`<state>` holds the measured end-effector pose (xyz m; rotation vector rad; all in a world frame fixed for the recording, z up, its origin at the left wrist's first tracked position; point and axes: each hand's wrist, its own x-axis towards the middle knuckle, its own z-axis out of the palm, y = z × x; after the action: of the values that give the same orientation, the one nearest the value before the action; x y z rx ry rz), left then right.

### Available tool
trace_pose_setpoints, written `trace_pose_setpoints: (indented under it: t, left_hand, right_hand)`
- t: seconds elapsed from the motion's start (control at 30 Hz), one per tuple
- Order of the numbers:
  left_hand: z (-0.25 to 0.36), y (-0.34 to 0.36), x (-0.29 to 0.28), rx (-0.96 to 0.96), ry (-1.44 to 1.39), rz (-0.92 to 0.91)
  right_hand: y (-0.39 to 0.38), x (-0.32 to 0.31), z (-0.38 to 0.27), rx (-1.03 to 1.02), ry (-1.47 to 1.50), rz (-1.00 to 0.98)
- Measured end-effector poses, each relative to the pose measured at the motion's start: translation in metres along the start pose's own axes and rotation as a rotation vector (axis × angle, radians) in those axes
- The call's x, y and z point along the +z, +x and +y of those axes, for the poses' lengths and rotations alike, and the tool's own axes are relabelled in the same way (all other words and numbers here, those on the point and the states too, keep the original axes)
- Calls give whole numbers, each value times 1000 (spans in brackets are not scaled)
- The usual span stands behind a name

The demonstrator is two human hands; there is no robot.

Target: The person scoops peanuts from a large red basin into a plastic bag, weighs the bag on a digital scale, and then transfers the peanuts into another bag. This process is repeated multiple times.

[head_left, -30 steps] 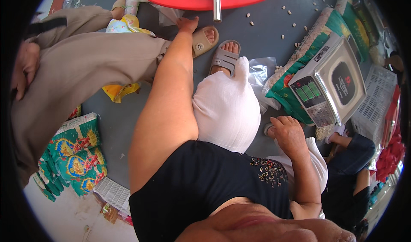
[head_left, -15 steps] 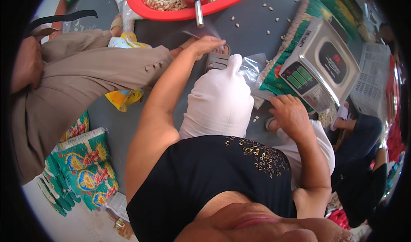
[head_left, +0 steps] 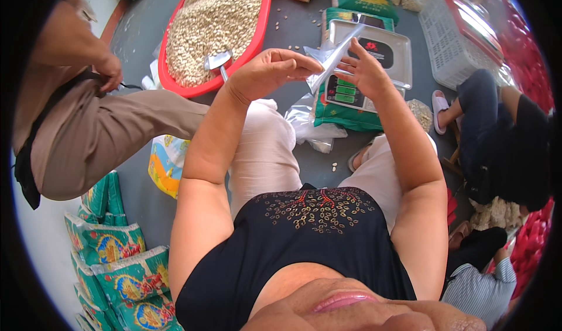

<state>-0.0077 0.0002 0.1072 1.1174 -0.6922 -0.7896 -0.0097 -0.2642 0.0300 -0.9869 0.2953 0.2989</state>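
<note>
A clear plastic bag (head_left: 332,59) is raised between my two hands, in front of the scale. My left hand (head_left: 270,72) pinches its near left edge with the fingertips. My right hand (head_left: 370,73) is at the bag's other side with its fingers spread, the fingertips close to the film or touching it. Behind the hands a digital scale (head_left: 398,59) with a steel tray rests on a green packed bag (head_left: 345,117). To the left, a red tub (head_left: 266,15) holds a heap of pale beans (head_left: 216,21), with a metal scoop (head_left: 218,60) lying in them.
More clear bags (head_left: 310,123) lie on the floor by my knees. Green printed packs (head_left: 126,272) are stacked at the lower left. A person in brown trousers (head_left: 117,132) stands at left; another person (head_left: 497,138) sits at right. A white crate (head_left: 439,38) stands far right.
The view has shifted, bringing the tub and scale more fully into sight. My right hand has risen from beside my knee to the bag. My left hand has come nearer to it.
</note>
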Motion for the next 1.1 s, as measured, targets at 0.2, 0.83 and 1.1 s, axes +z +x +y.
trace_pose_setpoints:
  t: [0.2, 0.83, 1.1]
  left_hand:
    - [-54, 1, 21, 46, -163, 250]
    - [-94, 24, -7, 371, 1245, 1259]
    - [-98, 26, 93, 265, 1099, 456]
  right_hand:
    - [-5, -2, 0, -115, 53, -121]
    - [-89, -23, -17, -475, -329, 224]
    - [-69, -12, 27, -376, -547, 350]
